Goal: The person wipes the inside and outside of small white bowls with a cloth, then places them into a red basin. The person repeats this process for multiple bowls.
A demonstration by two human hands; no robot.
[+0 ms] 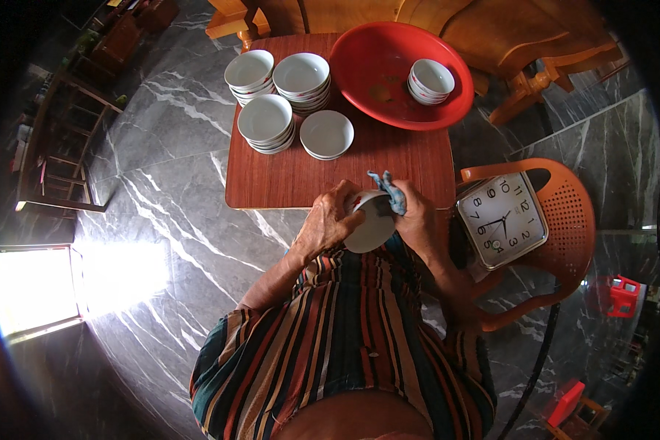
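Observation:
A white bowl (369,228) with a red mark on its outside is tilted on its side above my lap, at the table's near edge. My left hand (333,217) grips the bowl's left side, thumb toward the inside. At its right rim, my right hand (417,212) pinches a crumpled blue cloth (393,195) against the bowl. Beyond my hands, stacked white bowls (265,118) stand on the left half of the reddish-brown wooden table (396,165). A shorter stack of shallow bowls (326,135) sits nearest me.
At the table's far right rests a wide red plastic basin (363,82) holding a small stack of bowls (431,78). An orange plastic chair (569,220) on my right carries a square wall clock (503,220). Carved wooden furniture (357,14) borders the far side.

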